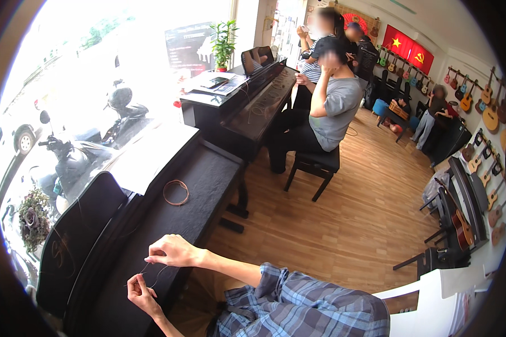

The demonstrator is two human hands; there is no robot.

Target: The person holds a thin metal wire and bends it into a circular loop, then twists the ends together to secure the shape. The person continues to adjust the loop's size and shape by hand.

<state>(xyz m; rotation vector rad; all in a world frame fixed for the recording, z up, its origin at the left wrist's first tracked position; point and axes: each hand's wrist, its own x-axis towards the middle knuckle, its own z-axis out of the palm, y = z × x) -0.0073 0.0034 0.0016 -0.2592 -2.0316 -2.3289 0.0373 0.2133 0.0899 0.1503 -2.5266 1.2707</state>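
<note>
Both of my hands are raised over a closed black piano lid (199, 168). A thin, dark string (158, 274) runs between them, with a loose curve hanging next to my fingers. My left hand (141, 293), the lower one, pinches the string between thumb and fingertips. Just above it, my right hand (173, 250) has its fingers drawn together on the same string. Its far end is too fine to follow. Beyond my hands, a coil of copper-coloured string (176, 205) lies on the lid.
White sheets (152, 151) lie atop my piano, behind its lid. Ahead, a person in a grey shirt (340, 106) sits on a black bench (317, 163) at another piano (253, 115) with loose strings on it. Guitars (490, 119) hang along the right wall. Wooden floor (320, 236) lies to my right.
</note>
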